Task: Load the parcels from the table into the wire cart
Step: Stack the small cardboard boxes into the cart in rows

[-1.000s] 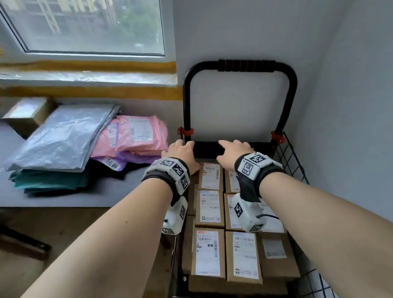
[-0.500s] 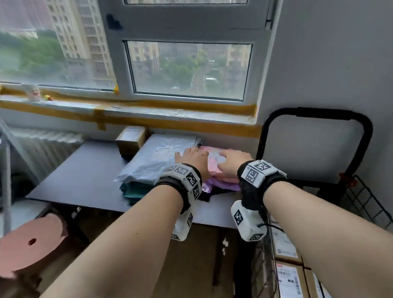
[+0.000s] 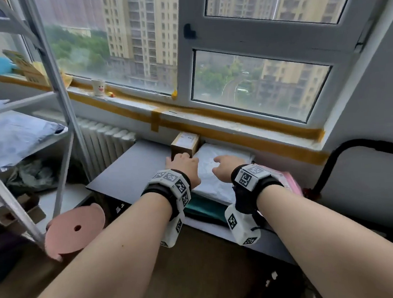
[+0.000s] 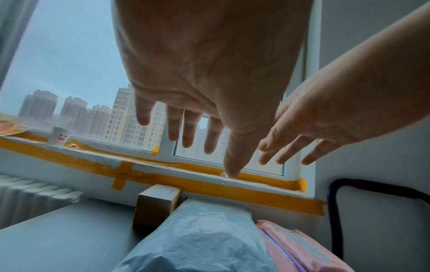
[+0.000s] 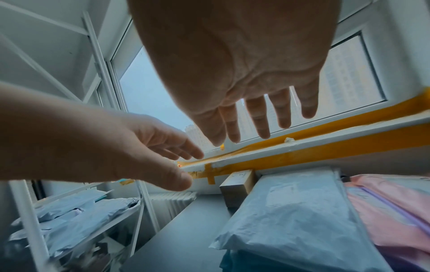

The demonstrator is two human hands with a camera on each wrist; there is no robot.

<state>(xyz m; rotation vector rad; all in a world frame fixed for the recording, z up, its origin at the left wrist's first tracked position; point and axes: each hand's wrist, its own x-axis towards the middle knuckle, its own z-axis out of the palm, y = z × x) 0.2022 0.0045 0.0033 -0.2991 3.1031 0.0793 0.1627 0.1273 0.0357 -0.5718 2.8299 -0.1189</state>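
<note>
Both hands hover empty over the parcel pile on the table (image 3: 132,177): left hand (image 3: 184,171) and right hand (image 3: 226,170) have fingers (image 4: 189,132) straight and spread, above the grey poly mailer (image 3: 216,173); the cardboard box (image 3: 185,143) stands just beyond. Judged best: slide flat fingers under the mailer's opposite edges, lifting it level off the teal and pink mailers (image 3: 289,181). Half a second earlier both hands were over the pink mailers; the wire cart's handle (image 3: 355,145) now sits far right.
</note>
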